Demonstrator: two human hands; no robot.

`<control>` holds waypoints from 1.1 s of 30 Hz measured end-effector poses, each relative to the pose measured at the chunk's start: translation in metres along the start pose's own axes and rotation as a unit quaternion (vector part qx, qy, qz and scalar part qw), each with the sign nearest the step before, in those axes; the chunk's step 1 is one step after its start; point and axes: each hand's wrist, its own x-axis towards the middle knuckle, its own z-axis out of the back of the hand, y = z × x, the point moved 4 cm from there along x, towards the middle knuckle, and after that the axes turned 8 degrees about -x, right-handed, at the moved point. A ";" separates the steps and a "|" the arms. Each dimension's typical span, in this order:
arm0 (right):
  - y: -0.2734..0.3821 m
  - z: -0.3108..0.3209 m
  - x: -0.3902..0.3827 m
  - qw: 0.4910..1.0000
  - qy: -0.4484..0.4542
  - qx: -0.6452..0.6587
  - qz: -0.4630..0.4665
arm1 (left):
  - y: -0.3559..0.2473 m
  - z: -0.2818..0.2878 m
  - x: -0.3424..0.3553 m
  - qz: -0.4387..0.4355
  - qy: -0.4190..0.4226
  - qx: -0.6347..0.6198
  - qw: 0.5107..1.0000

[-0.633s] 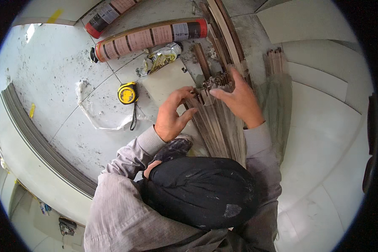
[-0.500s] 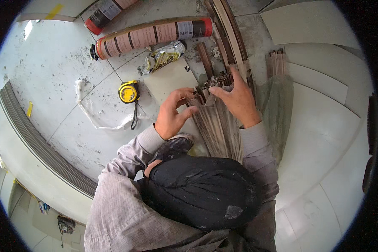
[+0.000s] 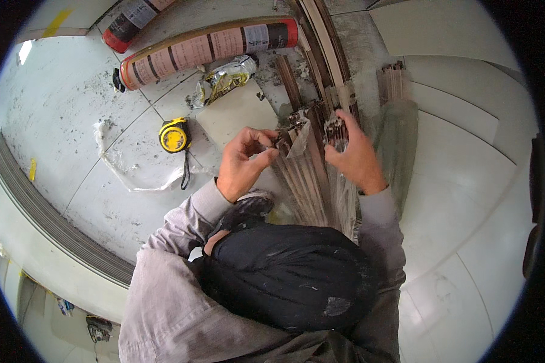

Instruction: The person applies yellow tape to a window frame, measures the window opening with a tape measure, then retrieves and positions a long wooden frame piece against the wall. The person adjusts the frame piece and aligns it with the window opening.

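Long, thin brown trim strips point(image 3: 306, 190) in clear plastic film lie in front of me, their ends fanned apart. My right hand point(image 3: 358, 158) is closed around the ends of one group of strips point(image 3: 335, 134), held off to the right. Thumb and fingers pinched, my left hand point(image 3: 247, 162) grips the upper left edge of the other group. A torn flap of plastic film point(image 3: 300, 140) stands up between the hands. Below, the strips run down behind my black-clad knee point(image 3: 284, 272), which hides their lower ends.
A yellow tape measure point(image 3: 174, 138), a crumpled foil packet point(image 3: 224, 80) and two foam cans point(image 3: 209, 49) point(image 3: 127, 27) lie left and ahead. Another wrapped strip bundle point(image 3: 396, 145) is at right. Long brown boards point(image 3: 327, 42) extend ahead. Grey stacked strips point(image 3: 54, 224) line the left.
My right hand has moved right, drawing a group of strips apart from the rest and widening a gap. My left hand has closed into a pinch at the left edge.
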 end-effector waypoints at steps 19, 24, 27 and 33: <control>-0.028 -0.025 -0.021 0.990 -0.095 -0.099 0.015 | -0.016 -0.036 0.025 -0.121 0.096 0.411 0.898; -0.012 -0.007 0.014 0.989 -0.134 -0.018 0.064 | -0.017 -0.029 0.019 -0.112 0.100 0.375 0.915; 0.014 0.003 0.056 0.991 -0.118 -0.009 0.063 | -0.020 -0.025 0.019 -0.127 0.117 0.362 0.916; 0.019 -0.017 0.086 0.973 -0.161 -0.161 0.037 | -0.036 -0.016 -0.004 -0.112 0.145 0.356 0.916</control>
